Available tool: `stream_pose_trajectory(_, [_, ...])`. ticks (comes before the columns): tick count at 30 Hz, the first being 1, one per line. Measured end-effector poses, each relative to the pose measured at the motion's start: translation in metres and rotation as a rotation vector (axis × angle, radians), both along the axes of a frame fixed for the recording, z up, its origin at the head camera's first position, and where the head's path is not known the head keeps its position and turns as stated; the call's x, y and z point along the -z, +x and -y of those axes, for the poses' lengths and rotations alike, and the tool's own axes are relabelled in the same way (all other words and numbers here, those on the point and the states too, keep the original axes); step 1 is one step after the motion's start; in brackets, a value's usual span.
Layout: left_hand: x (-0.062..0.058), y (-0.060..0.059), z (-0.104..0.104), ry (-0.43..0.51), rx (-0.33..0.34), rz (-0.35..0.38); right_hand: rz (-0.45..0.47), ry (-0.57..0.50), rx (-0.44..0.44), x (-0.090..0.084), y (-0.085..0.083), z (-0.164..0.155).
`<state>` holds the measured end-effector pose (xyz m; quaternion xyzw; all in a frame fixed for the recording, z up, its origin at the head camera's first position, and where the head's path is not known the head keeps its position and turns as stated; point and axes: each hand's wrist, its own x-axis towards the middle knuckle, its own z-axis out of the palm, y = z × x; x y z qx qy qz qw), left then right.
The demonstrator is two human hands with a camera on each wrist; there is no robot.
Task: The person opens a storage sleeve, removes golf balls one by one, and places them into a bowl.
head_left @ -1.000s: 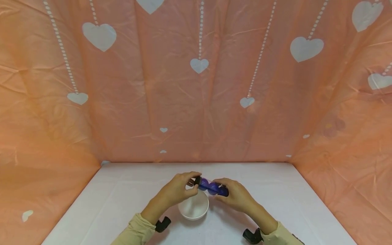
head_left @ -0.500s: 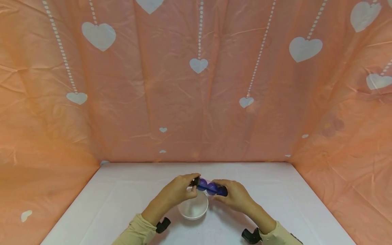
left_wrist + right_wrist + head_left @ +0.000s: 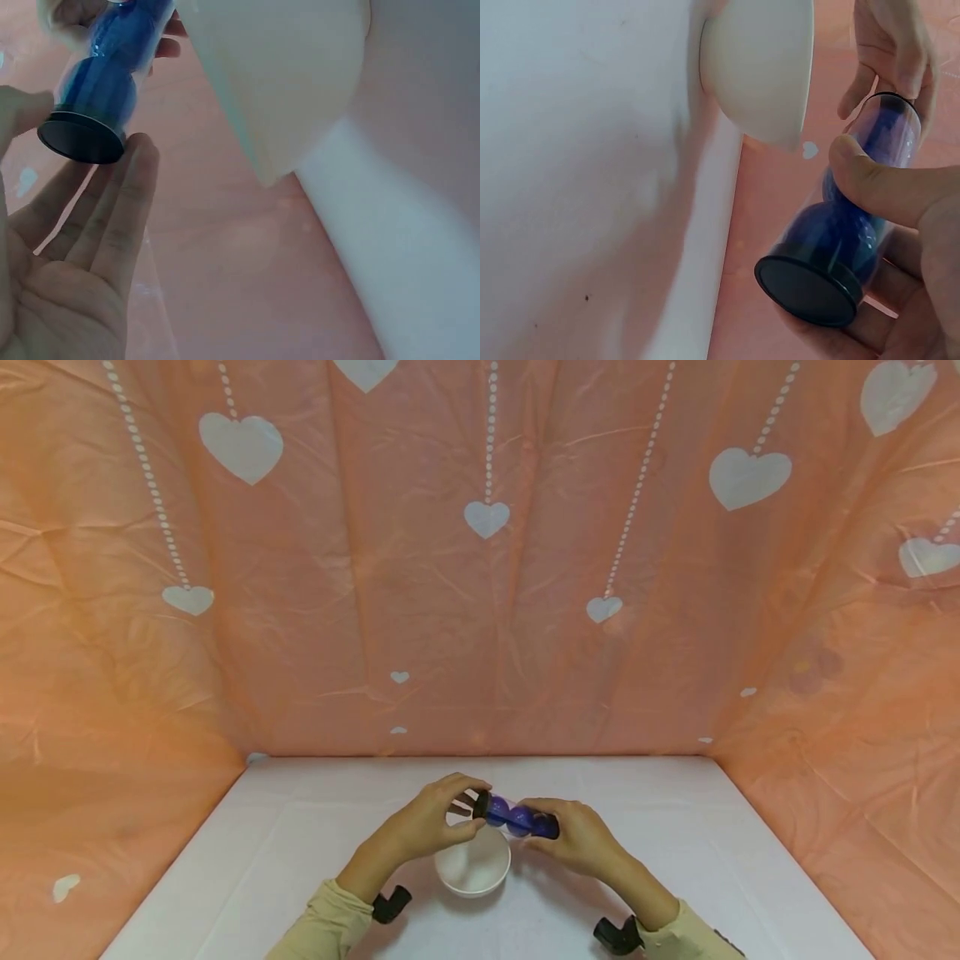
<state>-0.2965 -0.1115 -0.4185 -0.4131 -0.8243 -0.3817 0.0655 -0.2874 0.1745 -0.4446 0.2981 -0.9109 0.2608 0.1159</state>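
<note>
While the right grip point(image 3: 576, 839) wraps a clear tube point(image 3: 519, 820) of blue-purple balls point(image 3: 829, 234) (black caps point(image 3: 805, 291) at both ends), the left grip point(image 3: 424, 823) pinches its other end; below them, a white bowl point(image 3: 476, 867) sits on the tabletop point(image 3: 300, 827).

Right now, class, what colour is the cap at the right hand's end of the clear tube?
The cap is black; the right wrist view shows it best.

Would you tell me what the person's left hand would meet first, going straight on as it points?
Probably the round black cap of the clear plastic tube; the left hand seems to pinch it.
</note>
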Motion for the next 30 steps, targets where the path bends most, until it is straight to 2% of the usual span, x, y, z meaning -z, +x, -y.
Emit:
stream_pose_trajectory(10, [0.0030, -0.0051, 0.0036, 0.068, -0.057, 0.125, 0.003, 0.006, 0.004, 0.0019, 0.0014, 0.0006])
stream_pose_trajectory(15, [0.0011, -0.0032, 0.0024, 0.097, -0.072, 0.114, -0.005, 0.008, 0.014, 0.0002, 0.0018, 0.0009])
stream_pose_trajectory(22, [0.0013, -0.0022, 0.0016, 0.095, -0.072, 0.054, -0.019, 0.013, 0.047, -0.0011, 0.0026, 0.0016])
stream_pose_trajectory(30, [0.0013, 0.0007, 0.0002, 0.119, -0.098, 0.046, -0.022, 0.002, 0.058, -0.0018, 0.0042, 0.0032])
